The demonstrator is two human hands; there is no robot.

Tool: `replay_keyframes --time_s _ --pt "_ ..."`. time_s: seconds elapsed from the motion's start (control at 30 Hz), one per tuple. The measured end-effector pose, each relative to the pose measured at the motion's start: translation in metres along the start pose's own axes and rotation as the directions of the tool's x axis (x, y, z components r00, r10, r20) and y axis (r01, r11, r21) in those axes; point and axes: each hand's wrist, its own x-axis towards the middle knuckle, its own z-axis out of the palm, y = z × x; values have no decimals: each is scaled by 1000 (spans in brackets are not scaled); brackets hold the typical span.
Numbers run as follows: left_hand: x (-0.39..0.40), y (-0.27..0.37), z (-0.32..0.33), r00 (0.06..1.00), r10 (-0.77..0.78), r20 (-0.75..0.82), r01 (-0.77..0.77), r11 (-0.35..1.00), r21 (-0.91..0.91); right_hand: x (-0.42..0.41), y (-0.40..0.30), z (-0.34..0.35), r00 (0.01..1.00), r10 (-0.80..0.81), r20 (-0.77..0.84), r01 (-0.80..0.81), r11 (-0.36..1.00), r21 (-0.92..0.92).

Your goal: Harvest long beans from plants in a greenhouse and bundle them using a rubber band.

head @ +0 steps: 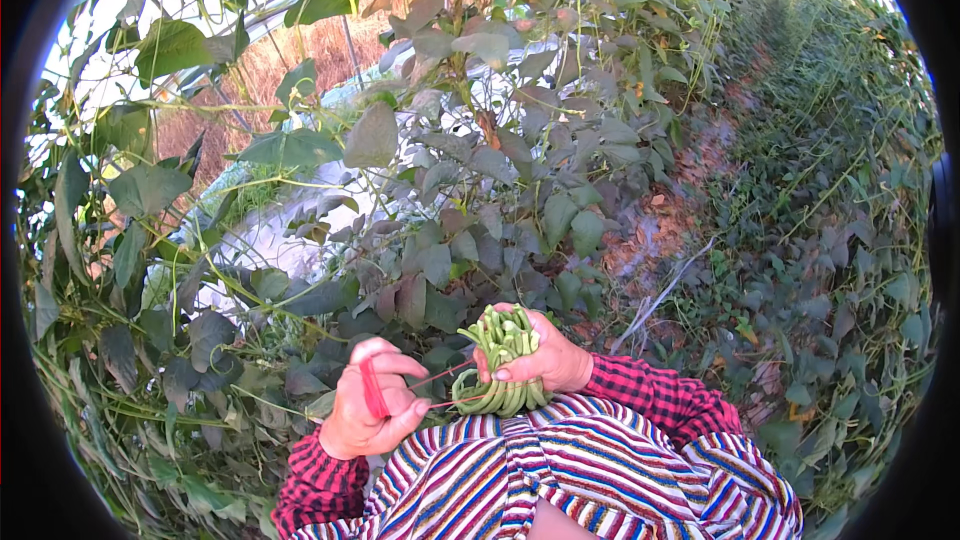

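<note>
In front of my chest, my right hand [559, 358] grips a folded bundle of long green beans [504, 367], its thumb pressed across the front. The cut-looking ends of the bean pods point up, while the lower pods bend round in loops. Several turns of red string [373, 390] lie around the fingers of my left hand [379, 397], which is held to the left of the bundle. Two thin red strands run taut from this hand to the beans. Where the strands pass behind the bundle is hidden.
Leafy bean vines [450, 165] climb close in front and to the left. More vines [825, 202] line the right side. Between them runs a narrow path [664, 217] with dry leaves and a pale dry stem [667, 289]. White sheeting [292, 229] covers ground behind the leaves.
</note>
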Motion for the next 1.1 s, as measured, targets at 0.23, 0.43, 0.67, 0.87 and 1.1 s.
replay_keyframes --time_s 0.23,0.43,0.67,0.87,1.1 --pt "-43 -27 53 980 -170 -100 -142 -256 -956 4 8 -4 999 46 6 -47 995 93" --pt "-63 -52 85 821 -495 286 -29 -536 -844 7 11 -1 999 31 26 -34 992 123" --pt "-32 -55 118 829 -487 277 159 -270 -950 7 6 2 982 83 167 -79 996 -32" --pt "-28 -55 141 884 -403 238 134 -269 -954 -8 3 -3 982 135 130 -123 988 -98" --pt "-14 -49 128 829 -228 511 407 -380 -831 1 -93 4 805 475 355 -48 649 -759"
